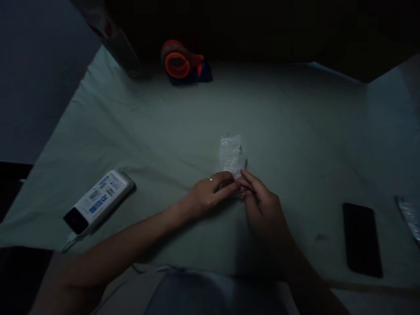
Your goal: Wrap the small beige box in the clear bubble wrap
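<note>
On the green cloth (164, 127), at the near end of the bubble-wrap packet (230, 151), pinching that edge with left hand (207, 192) and right hand (264, 208) alike, from about equally near, and pointing its long axis forward, with most of its length just beyond both

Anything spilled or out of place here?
Nothing stands out as spilled or damaged. The pale green cloth is creased, and the white oblong device with blue lettering lies slantwise at left; both look ordinary.
</note>
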`<act>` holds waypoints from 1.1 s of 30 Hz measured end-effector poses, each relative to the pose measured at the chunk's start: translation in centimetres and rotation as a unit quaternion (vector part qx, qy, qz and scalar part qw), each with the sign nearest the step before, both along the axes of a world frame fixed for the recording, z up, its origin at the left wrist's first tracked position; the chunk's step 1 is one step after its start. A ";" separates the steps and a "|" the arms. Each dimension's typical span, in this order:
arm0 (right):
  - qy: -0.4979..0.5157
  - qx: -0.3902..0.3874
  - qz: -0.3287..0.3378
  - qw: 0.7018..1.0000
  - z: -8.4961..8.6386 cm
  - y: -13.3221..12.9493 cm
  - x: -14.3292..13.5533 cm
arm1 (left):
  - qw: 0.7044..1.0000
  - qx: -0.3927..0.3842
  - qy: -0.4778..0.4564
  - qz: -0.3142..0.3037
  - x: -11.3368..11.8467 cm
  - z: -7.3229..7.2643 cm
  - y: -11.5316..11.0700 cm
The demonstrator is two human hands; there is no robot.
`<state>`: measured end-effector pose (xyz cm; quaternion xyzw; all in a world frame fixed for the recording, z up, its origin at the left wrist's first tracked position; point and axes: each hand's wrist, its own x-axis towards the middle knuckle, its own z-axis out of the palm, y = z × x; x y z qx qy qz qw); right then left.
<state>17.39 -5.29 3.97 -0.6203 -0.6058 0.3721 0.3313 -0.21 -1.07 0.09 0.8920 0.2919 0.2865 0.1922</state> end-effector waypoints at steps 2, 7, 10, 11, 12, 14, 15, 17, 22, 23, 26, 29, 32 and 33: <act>0.038 -0.029 0.014 0.999 -0.1 0.1 0.4 | 0.999 0.038 -0.002 -0.017 0.0 0.2 0.3; -0.015 0.019 0.025 0.999 -0.5 3.6 2.6 | 0.994 0.095 0.014 -0.049 0.5 0.6 1.0; -0.166 0.127 0.107 0.972 -0.9 6.9 3.8 | 0.995 0.080 0.017 -0.052 0.6 0.7 1.2; -0.201 0.144 0.127 0.960 -1.1 7.9 4.1 | 0.996 0.073 0.016 -0.048 0.6 0.7 1.2; -0.228 0.159 0.140 0.951 -1.1 8.7 4.2 | 0.997 0.065 0.013 -0.043 0.6 0.7 1.2; -0.265 0.182 0.151 0.935 -0.8 9.8 4.3 | 0.998 0.043 0.014 -0.037 0.6 0.6 1.3; -0.281 0.189 0.155 0.928 -0.5 10.1 4.1 | 0.999 0.029 0.018 -0.038 0.5 0.6 1.3; -0.316 0.188 0.168 0.915 0.3 10.4 3.4 | 0.999 0.003 0.025 -0.048 0.5 0.7 1.4; -0.398 0.151 0.219 0.878 1.0 11.6 0.6 | 0.995 -0.055 0.033 -0.074 0.4 1.1 1.8; -0.401 0.148 0.232 0.874 0.7 11.9 0.2 | 0.995 -0.061 0.034 -0.075 0.4 1.2 1.9; -0.409 0.138 0.261 0.863 -0.5 12.8 -0.7 | 0.994 -0.072 0.038 -0.074 0.4 1.3 1.8; -0.426 0.123 0.270 0.855 -1.7 13.2 -0.8 | 0.994 -0.074 0.031 -0.073 0.4 1.0 1.6; -0.414 0.121 0.256 0.865 -2.5 13.3 -0.5 | 0.999 -0.031 0.001 -0.041 0.4 0.6 1.4; -0.403 0.126 0.246 0.872 -2.7 13.3 -0.4 | 0.999 -0.015 -0.007 -0.034 0.5 0.6 1.4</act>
